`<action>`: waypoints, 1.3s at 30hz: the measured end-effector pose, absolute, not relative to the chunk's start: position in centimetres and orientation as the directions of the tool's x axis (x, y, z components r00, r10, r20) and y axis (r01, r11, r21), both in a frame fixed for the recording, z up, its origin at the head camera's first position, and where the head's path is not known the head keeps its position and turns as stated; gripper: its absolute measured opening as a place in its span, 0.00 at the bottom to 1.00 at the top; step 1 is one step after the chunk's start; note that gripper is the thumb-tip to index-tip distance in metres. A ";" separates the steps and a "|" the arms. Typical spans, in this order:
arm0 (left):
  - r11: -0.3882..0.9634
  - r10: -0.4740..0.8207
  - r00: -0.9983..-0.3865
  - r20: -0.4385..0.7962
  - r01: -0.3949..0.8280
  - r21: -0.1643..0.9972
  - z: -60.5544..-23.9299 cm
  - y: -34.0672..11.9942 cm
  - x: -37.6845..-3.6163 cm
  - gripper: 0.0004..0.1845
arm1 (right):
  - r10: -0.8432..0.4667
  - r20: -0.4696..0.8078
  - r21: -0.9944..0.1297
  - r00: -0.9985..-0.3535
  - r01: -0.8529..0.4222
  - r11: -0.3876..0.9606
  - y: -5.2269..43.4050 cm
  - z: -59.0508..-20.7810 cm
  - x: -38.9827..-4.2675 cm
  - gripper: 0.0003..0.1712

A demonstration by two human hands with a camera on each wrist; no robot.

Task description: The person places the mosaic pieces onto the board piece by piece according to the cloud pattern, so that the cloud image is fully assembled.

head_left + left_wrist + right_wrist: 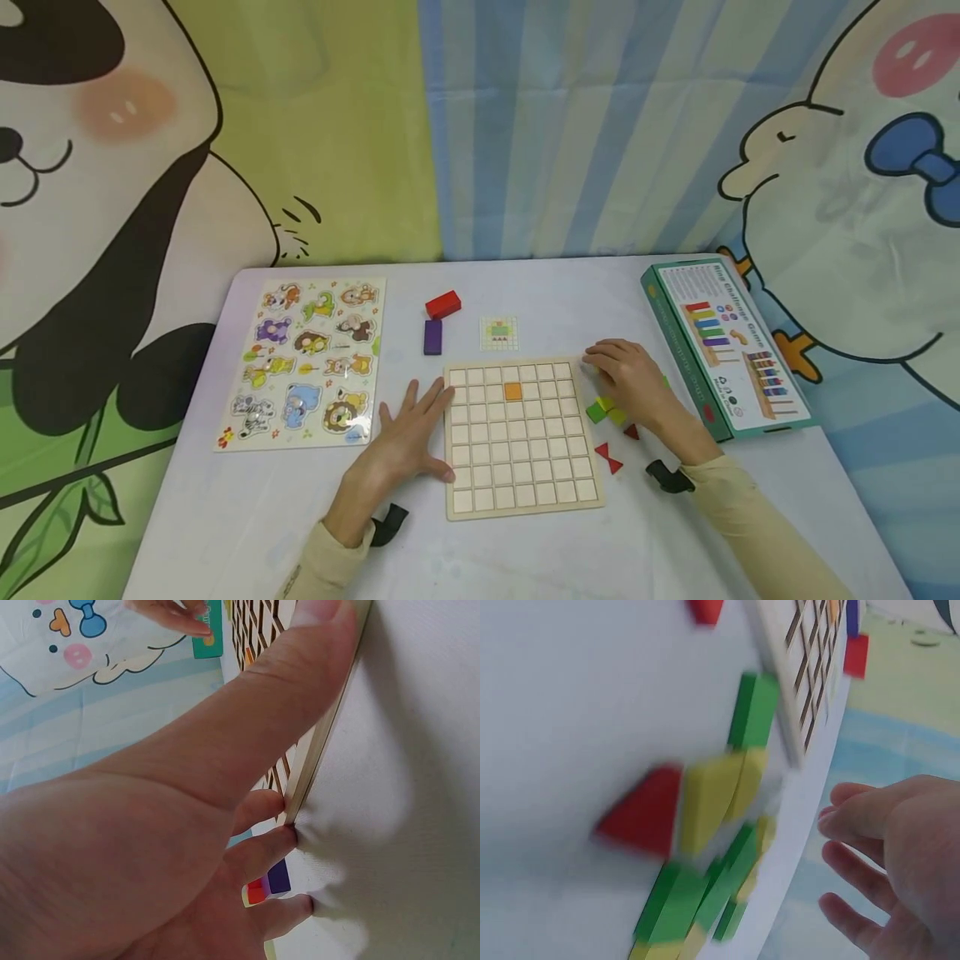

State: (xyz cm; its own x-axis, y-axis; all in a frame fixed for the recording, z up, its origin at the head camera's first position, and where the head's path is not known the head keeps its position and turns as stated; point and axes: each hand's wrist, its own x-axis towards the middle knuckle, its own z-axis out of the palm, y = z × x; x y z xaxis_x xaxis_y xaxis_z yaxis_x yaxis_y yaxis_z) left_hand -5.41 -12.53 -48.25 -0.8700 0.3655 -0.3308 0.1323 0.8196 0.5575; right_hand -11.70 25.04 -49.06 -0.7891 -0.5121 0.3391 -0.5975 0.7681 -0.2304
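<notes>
A wooden grid board (517, 467) lies in the middle of the white table, with one orange tile (513, 391) in its second row. My left hand (408, 433) lies flat on the table, straight fingers and thumb against the board's left edge (322, 742). My right hand (626, 379) hovers just right of the board's top corner, over loose green and yellow pieces (600, 410). In the right wrist view its fingers (855, 817) are relaxed and hold nothing, beside a green piece (754, 709), a yellow piece (712, 799) and a red triangle (641, 814).
Red triangles (609, 457) lie right of the board. A red block (442, 304), a purple block (432, 337) and a small pattern card (498, 332) sit behind it. An animal peg puzzle (303, 362) is at the left, a green game box (723, 346) at the right.
</notes>
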 end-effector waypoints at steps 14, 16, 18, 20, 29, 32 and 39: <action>0.813 0.366 -0.876 -0.313 0.137 0.566 -48.7 -12.7 -5.3 0.70 | -0.454 0.170 -0.253 -0.875 -0.484 0.838 26.7 -50.0 -11.8 0.12; 0.812 0.366 -0.877 -0.311 0.137 0.568 -48.7 -12.7 -5.3 0.70 | -0.450 0.177 -0.250 -0.875 -0.482 0.839 26.8 -50.1 -11.9 0.12; 0.811 0.366 -0.877 -0.312 0.136 0.569 -48.7 -12.7 -5.2 0.70 | -0.448 0.183 -0.247 -0.875 -0.482 0.841 26.8 -50.2 -12.0 0.12; 0.813 0.366 -0.876 -0.315 0.136 0.566 -48.7 -12.7 -5.2 0.70 | -0.444 0.189 -0.244 -0.876 -0.480 0.843 26.8 -50.2 -12.0 0.13; 0.818 0.366 -0.873 -0.321 0.137 0.559 -48.6 -12.7 -5.3 0.70 | -0.424 0.241 -0.224 -0.873 -0.476 0.851 26.6 -50.6 -12.0 0.17; 0.818 0.368 -0.872 -0.322 0.139 0.558 -48.6 -12.7 -5.3 0.70 | -0.421 0.246 -0.215 -0.873 -0.473 0.855 26.5 -50.5 -11.9 0.20; 0.819 0.369 -0.869 -0.329 0.137 0.557 -48.5 -12.7 -5.4 0.69 | -0.446 0.183 -0.276 -0.876 -0.481 0.832 26.5 -49.9 -11.7 0.17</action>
